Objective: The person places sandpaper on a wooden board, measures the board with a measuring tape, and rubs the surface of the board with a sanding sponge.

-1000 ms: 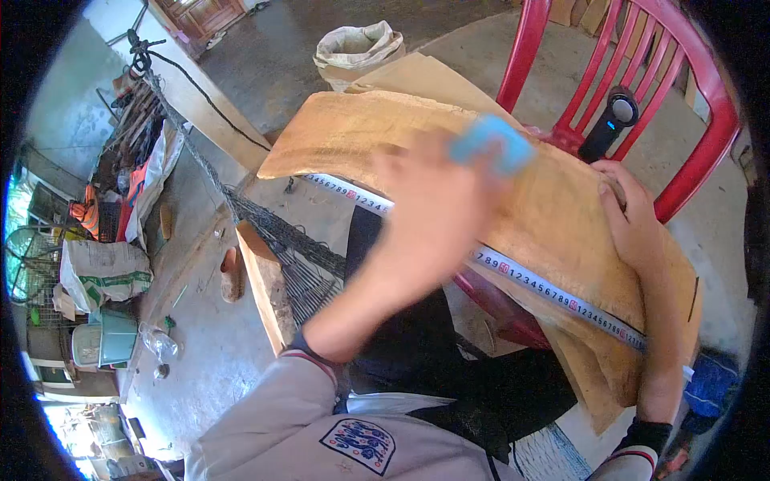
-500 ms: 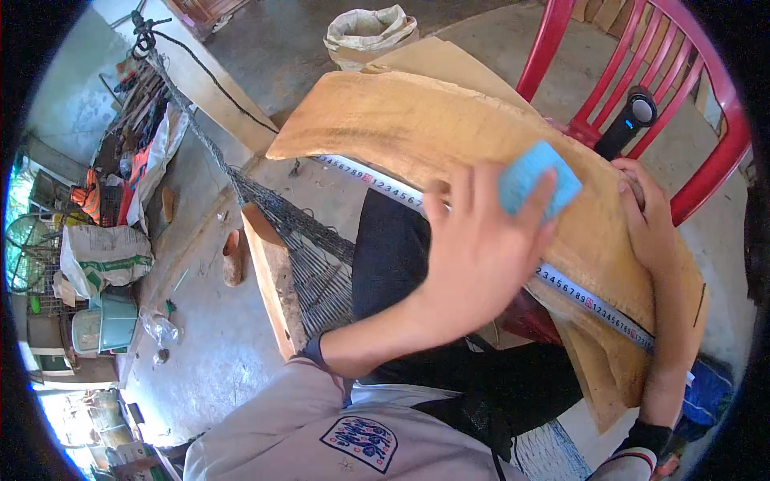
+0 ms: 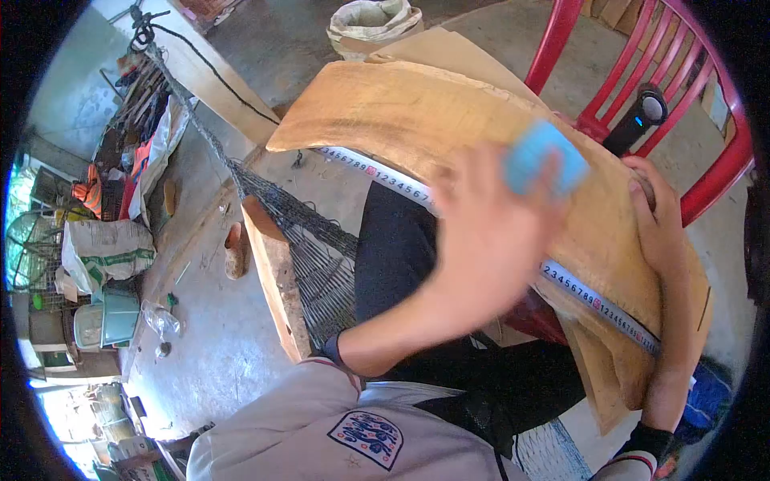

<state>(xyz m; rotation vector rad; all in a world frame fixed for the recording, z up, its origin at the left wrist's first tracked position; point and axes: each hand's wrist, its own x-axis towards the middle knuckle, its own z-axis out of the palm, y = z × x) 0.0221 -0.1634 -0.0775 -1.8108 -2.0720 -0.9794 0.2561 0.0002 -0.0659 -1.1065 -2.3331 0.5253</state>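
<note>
A long curved wooden board (image 3: 417,108) lies across in front of me, over my lap and a red chair. My left hand (image 3: 489,220), blurred by motion, is closed on a blue pad (image 3: 545,156) against the board's face, thumb over the pad. My right hand (image 3: 659,216) is curled over the board's far edge at the right, and its forearm crosses the right end. A tape measure strip (image 3: 597,303) with printed numbers runs along the near edge, its middle hidden behind my left hand.
A red plastic chair (image 3: 702,188) stands at the right, with a black handheld device (image 3: 638,120) on it. At the back is a white sack (image 3: 373,24). Left of me hangs a hammock (image 3: 321,280) with a wooden bar (image 3: 273,276). A brown shoe (image 3: 234,250) lies on the floor.
My left hand and the blue pad have shifted slightly up and right over the board and are more blurred. My right hand keeps its hold on the edge. The view has tilted slightly.
</note>
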